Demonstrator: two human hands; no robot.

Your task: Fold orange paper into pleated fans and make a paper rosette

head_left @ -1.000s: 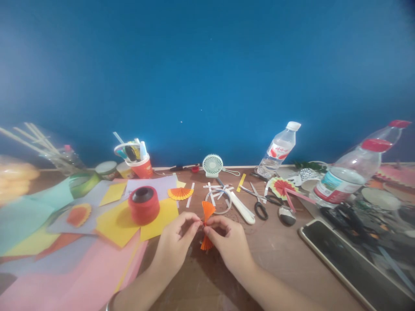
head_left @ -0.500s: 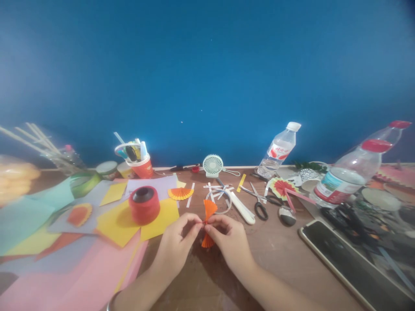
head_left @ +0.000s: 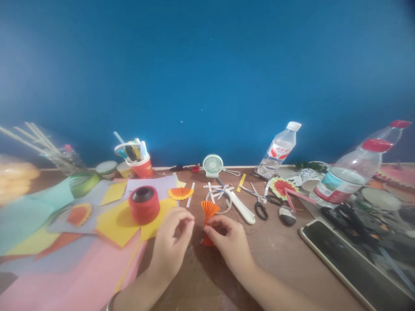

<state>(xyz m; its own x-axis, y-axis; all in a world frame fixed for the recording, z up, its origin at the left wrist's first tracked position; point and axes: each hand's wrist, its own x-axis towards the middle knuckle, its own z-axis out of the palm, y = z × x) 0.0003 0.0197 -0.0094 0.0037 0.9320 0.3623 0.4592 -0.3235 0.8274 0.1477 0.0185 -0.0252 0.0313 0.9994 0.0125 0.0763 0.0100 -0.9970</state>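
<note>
My right hand (head_left: 229, 239) pinches a pleated orange paper fan (head_left: 210, 209) at its narrow middle. The upper half spreads out above my fingertips; part of the lower half shows beneath them. Left of the fan and apart from it, my left hand (head_left: 173, 242) has thumb and forefinger drawn together in a pinch. Whether anything small is between them I cannot make out. Just beyond my hands lie a clear ring (head_left: 223, 211), white paper strips (head_left: 212, 190) and a white-handled tool (head_left: 242, 208). A yellow and orange pleated paper fan (head_left: 180, 193) rests farther left.
A red tape roll (head_left: 144, 205) stands on yellow paper (head_left: 118, 226) at left, near a cup of pens (head_left: 141, 164). Scissors (head_left: 260, 209), a computer mouse (head_left: 287, 215), a phone (head_left: 350, 263) and bottles (head_left: 343, 181) are at right. A small fan (head_left: 213, 165) stands by the blue wall.
My left hand has let go of the orange paper fan and moved a little left. The fan's upper half is tilted slightly and opened wider in my right hand.
</note>
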